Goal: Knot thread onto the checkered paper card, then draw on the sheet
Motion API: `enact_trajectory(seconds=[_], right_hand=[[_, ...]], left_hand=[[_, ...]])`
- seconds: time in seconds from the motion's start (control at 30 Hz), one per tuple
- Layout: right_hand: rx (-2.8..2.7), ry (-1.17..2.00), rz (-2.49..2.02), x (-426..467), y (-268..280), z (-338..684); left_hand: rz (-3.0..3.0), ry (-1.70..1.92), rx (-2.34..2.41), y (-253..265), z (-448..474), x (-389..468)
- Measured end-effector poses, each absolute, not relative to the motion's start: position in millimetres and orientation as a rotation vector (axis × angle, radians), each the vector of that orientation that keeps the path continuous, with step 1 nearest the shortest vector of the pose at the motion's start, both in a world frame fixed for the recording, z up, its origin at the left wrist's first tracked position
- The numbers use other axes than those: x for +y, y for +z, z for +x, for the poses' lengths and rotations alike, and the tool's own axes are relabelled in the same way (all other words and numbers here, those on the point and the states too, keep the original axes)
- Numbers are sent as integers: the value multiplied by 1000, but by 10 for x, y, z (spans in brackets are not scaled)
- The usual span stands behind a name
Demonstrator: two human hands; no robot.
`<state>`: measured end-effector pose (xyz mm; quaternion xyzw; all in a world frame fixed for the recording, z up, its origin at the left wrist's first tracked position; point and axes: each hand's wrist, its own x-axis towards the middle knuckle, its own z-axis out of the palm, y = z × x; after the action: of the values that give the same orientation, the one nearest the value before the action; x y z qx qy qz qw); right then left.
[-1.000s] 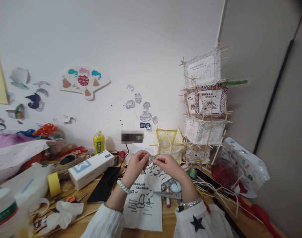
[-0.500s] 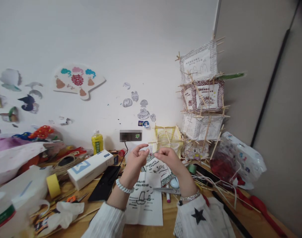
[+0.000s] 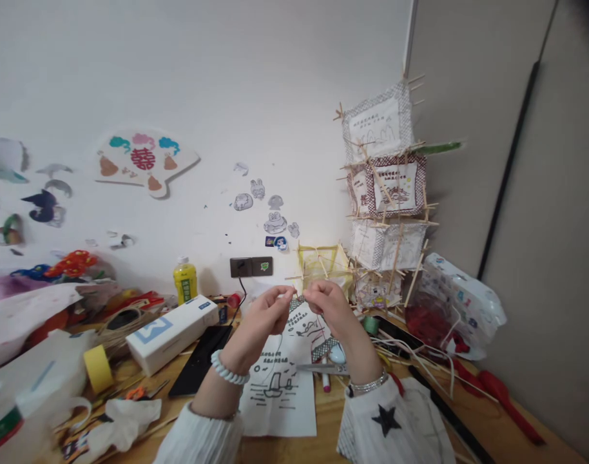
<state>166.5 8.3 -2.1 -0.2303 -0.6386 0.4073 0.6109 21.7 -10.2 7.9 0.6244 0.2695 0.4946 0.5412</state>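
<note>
Both hands are raised over the papers, fingertips nearly meeting. My left hand (image 3: 271, 309) has thumb and forefinger pinched together, with a thin thread at the tips. My right hand (image 3: 330, 308) is in a pinch just to the right, and a fine reddish thread shows below it; the exact ends are too small to make out. Beneath them lies a white sheet (image 3: 275, 412) with a boat drawing and handwriting. Behind it is another drawn sheet (image 3: 304, 325) with a patterned border, partly covered by the hands. Scissors (image 3: 318, 368) rest near my right wrist.
To the right stands a tiered stick-and-paper lantern (image 3: 388, 187), with a yellow stick frame (image 3: 323, 261) beside it. At left are a white box (image 3: 173, 335), black phone-like slab (image 3: 200, 361), yellow bottle (image 3: 185, 280) and tape roll (image 3: 97, 370). White cords (image 3: 430, 361) and red ribbon (image 3: 507, 406) lie right.
The left hand's forefinger has bent down to the thumb, and the two hands' fingertips have come closer together. The view has shifted slightly to the right.
</note>
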Motion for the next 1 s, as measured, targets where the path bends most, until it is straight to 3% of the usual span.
enact_trajectory(seconds=[0.23, 0.57, 1.0], right_hand=[[-1626, 776, -638, 10, 58, 1696], [-1568, 674, -732, -30, 118, 1717], [-1627, 532, -816, -92, 162, 1645]], left_hand=[[1676, 1102, 866, 155, 276, -205], [1859, 1223, 778, 112, 294, -181], [1701, 1253, 758, 214, 293, -310]])
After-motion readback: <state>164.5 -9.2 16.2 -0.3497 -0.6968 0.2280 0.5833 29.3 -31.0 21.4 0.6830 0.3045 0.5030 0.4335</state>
